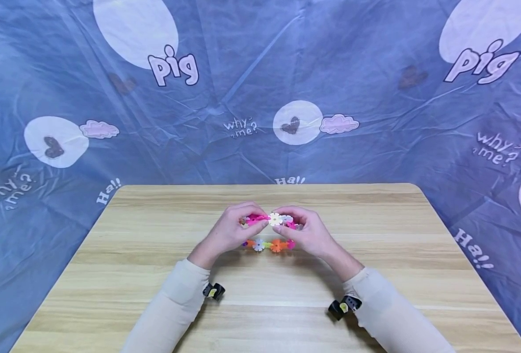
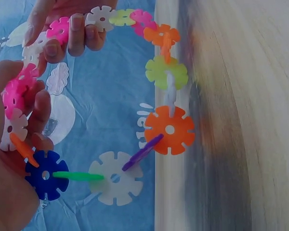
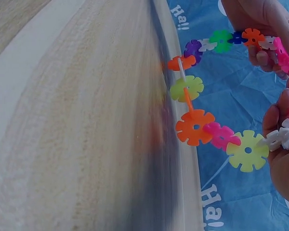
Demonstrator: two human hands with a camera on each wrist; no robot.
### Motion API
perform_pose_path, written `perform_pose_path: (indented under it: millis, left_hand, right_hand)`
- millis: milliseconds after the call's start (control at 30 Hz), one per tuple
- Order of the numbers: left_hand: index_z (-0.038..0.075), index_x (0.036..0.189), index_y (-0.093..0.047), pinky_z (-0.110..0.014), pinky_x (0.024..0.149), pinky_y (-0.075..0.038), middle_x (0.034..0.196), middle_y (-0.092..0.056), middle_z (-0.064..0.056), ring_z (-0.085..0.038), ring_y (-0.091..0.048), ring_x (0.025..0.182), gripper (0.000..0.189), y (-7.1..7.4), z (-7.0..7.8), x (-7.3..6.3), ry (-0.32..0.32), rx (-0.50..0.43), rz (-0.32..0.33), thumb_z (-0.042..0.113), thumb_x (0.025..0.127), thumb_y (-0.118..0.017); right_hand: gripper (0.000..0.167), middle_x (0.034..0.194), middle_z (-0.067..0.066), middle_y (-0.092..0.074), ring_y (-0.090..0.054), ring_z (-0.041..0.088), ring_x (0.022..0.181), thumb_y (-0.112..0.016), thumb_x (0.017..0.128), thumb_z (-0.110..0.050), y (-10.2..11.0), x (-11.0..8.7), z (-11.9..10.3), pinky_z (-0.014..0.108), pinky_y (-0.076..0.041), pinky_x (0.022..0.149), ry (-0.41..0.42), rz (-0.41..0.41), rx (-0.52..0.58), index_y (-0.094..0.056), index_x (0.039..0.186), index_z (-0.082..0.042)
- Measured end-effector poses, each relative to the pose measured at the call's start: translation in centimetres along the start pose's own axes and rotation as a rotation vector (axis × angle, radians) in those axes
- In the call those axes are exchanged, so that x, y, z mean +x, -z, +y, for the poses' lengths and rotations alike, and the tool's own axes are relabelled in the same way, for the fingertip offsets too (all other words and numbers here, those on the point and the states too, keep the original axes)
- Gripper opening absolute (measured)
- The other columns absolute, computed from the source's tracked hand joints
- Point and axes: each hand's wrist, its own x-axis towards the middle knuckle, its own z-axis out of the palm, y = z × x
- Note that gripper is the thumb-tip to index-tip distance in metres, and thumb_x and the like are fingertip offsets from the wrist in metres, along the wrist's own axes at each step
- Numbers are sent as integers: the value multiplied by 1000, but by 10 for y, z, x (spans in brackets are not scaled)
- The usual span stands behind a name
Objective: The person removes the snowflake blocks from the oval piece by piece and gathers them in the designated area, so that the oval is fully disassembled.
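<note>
Both hands hold up a loop of slotted snowflake discs, linked edge to edge in many colours. The left hand [image 1: 231, 228] pinches pink discs [image 2: 20, 89] at the loop's near left part, thumb and fingers curled on them. A white disc [image 1: 275, 219] lies between the fingertips of the two hands, and the right hand [image 1: 311, 233] grips the chain beside it. Below the hands hangs the rest of the loop, with an orange disc [image 2: 169, 130], a blue disc [image 2: 46, 175] and a yellow-green disc [image 3: 248, 150]. Fingers hide whether the pink and white discs are joined.
A wood-grain table [image 1: 265, 314] lies under the hands. Behind it hangs a blue printed cloth [image 1: 225, 98]. Each wrist wears a small black camera on a strap, one on the left sleeve [image 1: 172, 299] and one on the right sleeve [image 1: 388, 304].
</note>
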Motion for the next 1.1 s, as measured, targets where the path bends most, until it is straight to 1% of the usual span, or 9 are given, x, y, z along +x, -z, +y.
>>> perform_pose_path:
  millis: [200, 333, 533, 767, 933, 1100]
  left_hand:
    - [8, 103, -79, -33, 91, -62, 103, -78, -5, -19, -74, 97, 5, 0, 1, 0, 10, -20, -4, 9, 100, -76]
    - [7, 102, -79, -33, 90, -62, 102, -78, -5, -19, -74, 97, 4, -1, 0, -1, -2, -30, 0, 7, 100, -75]
    - [6, 101, -80, -30, 86, -62, 101, -78, -6, -18, -73, 94, 5, -2, -2, -2, -42, -39, 24, 5, 99, -76]
    - [4, 98, -79, -28, 81, -62, 96, -77, -8, -18, -72, 88, 6, -5, -5, -1, -99, -56, 53, 0, 96, -75]
    - [3, 97, -78, -29, 82, -62, 95, -77, -9, -19, -72, 88, 5, -6, -5, -1, -118, -42, 66, 0, 95, -75]
    - [5, 100, -79, -28, 80, -61, 97, -77, -6, -16, -72, 89, 4, -4, -3, -2, -102, 4, 51, 4, 98, -76]
  right_hand:
    - [37, 106, 16, -76, -67, 11, 74, -80, 95, -9, -1, 1, -1, 29, -60, 64, 1, 4, 4, -72, 130, -3]
    - [38, 109, 17, -76, -69, 12, 78, -80, 95, -10, -2, 1, -1, 31, -62, 67, -4, 1, 0, -71, 131, -4]
    - [38, 110, 17, -75, -69, 13, 80, -80, 95, -11, -3, -1, -1, 30, -62, 67, -7, 3, -5, -71, 131, -4]
    - [39, 114, 17, -75, -70, 15, 85, -80, 95, -12, -3, -1, 0, 29, -62, 70, -4, -6, -1, -71, 132, -5]
    - [38, 114, 18, -75, -70, 15, 84, -79, 95, -13, -3, -1, 0, 29, -62, 70, -1, -2, -5, -71, 132, -5]
    - [38, 113, 18, -75, -70, 14, 84, -79, 95, -12, -3, -1, 0, 28, -62, 69, 1, 9, -5, -71, 132, -4]
